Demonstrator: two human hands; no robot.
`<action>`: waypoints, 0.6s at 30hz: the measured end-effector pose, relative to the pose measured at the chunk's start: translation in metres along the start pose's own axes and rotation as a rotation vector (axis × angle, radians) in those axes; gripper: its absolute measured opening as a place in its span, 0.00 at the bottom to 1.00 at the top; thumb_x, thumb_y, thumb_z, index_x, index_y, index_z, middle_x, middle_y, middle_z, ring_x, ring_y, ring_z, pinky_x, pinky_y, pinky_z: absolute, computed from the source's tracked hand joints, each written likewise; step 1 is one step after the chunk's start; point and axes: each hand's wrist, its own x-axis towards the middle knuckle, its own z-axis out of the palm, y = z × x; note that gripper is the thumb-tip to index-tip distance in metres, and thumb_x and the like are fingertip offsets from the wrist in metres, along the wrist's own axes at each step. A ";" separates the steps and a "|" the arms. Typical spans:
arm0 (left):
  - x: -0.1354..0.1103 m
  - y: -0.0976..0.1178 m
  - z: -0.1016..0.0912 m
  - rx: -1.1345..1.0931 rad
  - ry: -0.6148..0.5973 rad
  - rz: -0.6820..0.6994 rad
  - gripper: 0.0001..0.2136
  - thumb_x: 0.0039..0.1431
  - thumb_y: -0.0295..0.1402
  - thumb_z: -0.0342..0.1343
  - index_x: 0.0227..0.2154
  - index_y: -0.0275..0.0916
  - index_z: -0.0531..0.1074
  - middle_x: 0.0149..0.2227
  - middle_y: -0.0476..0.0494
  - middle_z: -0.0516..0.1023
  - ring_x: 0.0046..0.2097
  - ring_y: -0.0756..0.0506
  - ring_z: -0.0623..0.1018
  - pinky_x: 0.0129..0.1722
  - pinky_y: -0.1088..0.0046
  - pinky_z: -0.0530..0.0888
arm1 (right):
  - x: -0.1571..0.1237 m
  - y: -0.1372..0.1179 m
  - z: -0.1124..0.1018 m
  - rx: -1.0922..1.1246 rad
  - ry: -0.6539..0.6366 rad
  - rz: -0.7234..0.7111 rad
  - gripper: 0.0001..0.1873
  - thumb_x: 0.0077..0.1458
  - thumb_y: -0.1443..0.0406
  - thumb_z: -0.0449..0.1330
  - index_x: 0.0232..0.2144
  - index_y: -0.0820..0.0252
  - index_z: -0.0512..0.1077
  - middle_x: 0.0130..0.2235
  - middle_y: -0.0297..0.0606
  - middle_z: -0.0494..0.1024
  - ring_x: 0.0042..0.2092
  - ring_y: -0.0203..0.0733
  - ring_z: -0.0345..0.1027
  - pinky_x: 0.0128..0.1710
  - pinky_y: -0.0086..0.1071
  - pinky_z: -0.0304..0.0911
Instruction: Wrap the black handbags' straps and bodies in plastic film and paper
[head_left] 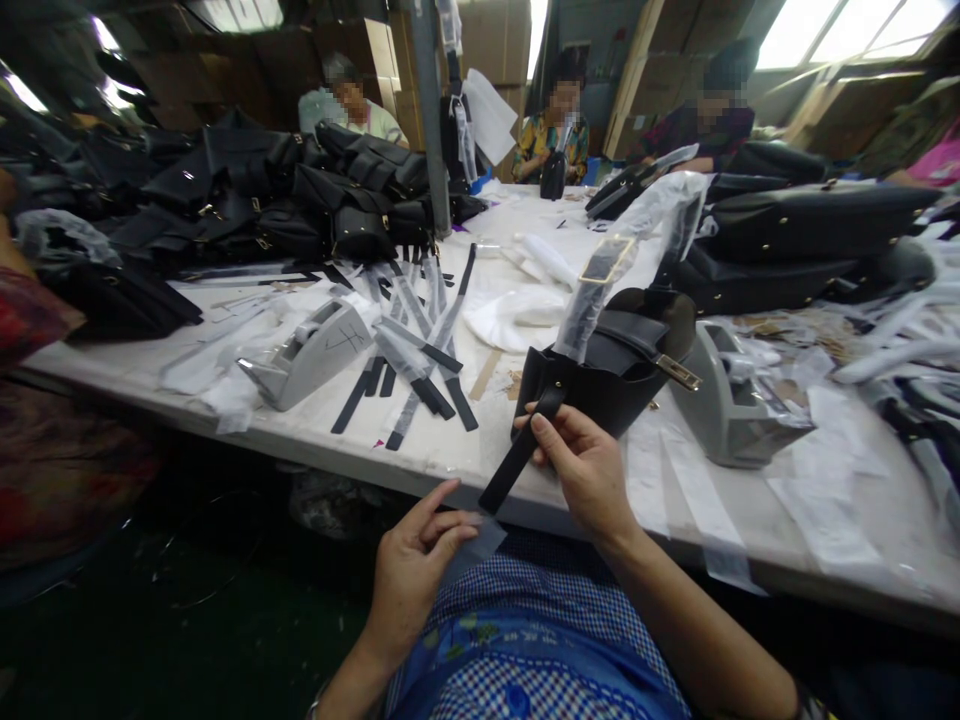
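A black handbag (pixel 611 375) stands at the near edge of the white table (pixel 337 435), with a gold clasp and a plastic-wrapped handle rising from it. Its black strap (pixel 517 455) hangs down over the table edge. My right hand (pixel 585 465) pinches this strap between thumb and fingers. Below it, my left hand (pixel 412 570) pinches a small clear piece of plastic film (pixel 484 540) near the strap's lower end.
Two grey tape dispensers (pixel 315 350) (pixel 724 400) flank the bag. Several loose black straps (pixel 420 340) lie on the table. Piles of black bags (pixel 300 195) (pixel 795 235) sit at left and right. Other people sit along the far side.
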 end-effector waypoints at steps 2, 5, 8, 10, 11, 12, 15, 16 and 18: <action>0.001 0.001 0.000 -0.024 0.000 -0.019 0.29 0.50 0.42 0.67 0.56 0.39 0.73 0.37 0.43 0.85 0.40 0.41 0.84 0.46 0.67 0.79 | 0.000 0.001 0.000 0.006 -0.004 0.001 0.16 0.57 0.56 0.65 0.43 0.59 0.76 0.39 0.40 0.82 0.25 0.31 0.65 0.27 0.29 0.66; 0.004 0.001 0.001 -0.048 -0.002 -0.044 0.32 0.49 0.43 0.68 0.57 0.38 0.71 0.36 0.42 0.85 0.40 0.42 0.84 0.45 0.69 0.79 | 0.000 0.002 -0.001 0.008 -0.005 -0.003 0.15 0.57 0.56 0.65 0.43 0.58 0.77 0.39 0.40 0.82 0.25 0.31 0.66 0.26 0.29 0.66; 0.005 0.001 0.001 -0.078 -0.013 -0.072 0.34 0.49 0.45 0.68 0.58 0.37 0.70 0.37 0.41 0.85 0.39 0.42 0.83 0.43 0.70 0.79 | -0.001 0.002 -0.002 0.010 -0.010 -0.005 0.15 0.57 0.56 0.65 0.43 0.59 0.76 0.39 0.40 0.82 0.25 0.31 0.66 0.27 0.28 0.67; 0.005 0.000 0.001 -0.097 -0.019 -0.087 0.35 0.49 0.44 0.69 0.59 0.36 0.69 0.38 0.40 0.85 0.39 0.42 0.83 0.42 0.70 0.79 | -0.001 0.002 -0.002 0.013 -0.016 -0.005 0.15 0.58 0.57 0.65 0.43 0.59 0.76 0.40 0.40 0.83 0.25 0.31 0.66 0.27 0.28 0.67; 0.005 0.000 0.001 -0.109 -0.023 -0.094 0.35 0.49 0.44 0.69 0.59 0.36 0.69 0.38 0.40 0.85 0.39 0.42 0.83 0.42 0.70 0.79 | -0.001 0.002 -0.002 0.012 -0.018 -0.003 0.14 0.58 0.57 0.65 0.43 0.59 0.76 0.40 0.39 0.83 0.25 0.31 0.66 0.27 0.28 0.67; 0.005 0.001 0.001 -0.121 -0.030 -0.101 0.35 0.49 0.44 0.69 0.60 0.36 0.69 0.38 0.40 0.85 0.39 0.42 0.83 0.42 0.71 0.79 | -0.001 0.002 -0.002 0.008 -0.019 0.000 0.14 0.58 0.57 0.65 0.43 0.59 0.76 0.40 0.39 0.82 0.25 0.31 0.66 0.27 0.28 0.67; 0.006 0.002 0.001 -0.151 -0.053 -0.113 0.35 0.50 0.42 0.69 0.60 0.37 0.68 0.38 0.41 0.85 0.39 0.43 0.83 0.41 0.72 0.78 | -0.001 0.003 -0.002 0.002 -0.022 0.007 0.14 0.58 0.57 0.65 0.43 0.58 0.77 0.39 0.39 0.83 0.25 0.31 0.66 0.27 0.28 0.67; 0.006 0.003 0.001 -0.156 -0.058 -0.114 0.34 0.50 0.42 0.69 0.60 0.38 0.69 0.38 0.41 0.85 0.39 0.44 0.83 0.41 0.73 0.78 | -0.001 0.003 -0.002 0.005 -0.023 0.007 0.14 0.58 0.57 0.65 0.43 0.58 0.77 0.39 0.39 0.83 0.25 0.31 0.66 0.26 0.29 0.67; 0.007 0.004 0.001 -0.164 -0.062 -0.115 0.33 0.50 0.41 0.69 0.59 0.38 0.69 0.38 0.42 0.85 0.39 0.44 0.83 0.40 0.74 0.78 | 0.000 0.003 -0.002 0.014 -0.026 0.007 0.14 0.58 0.57 0.65 0.43 0.58 0.76 0.40 0.39 0.83 0.25 0.31 0.66 0.26 0.29 0.66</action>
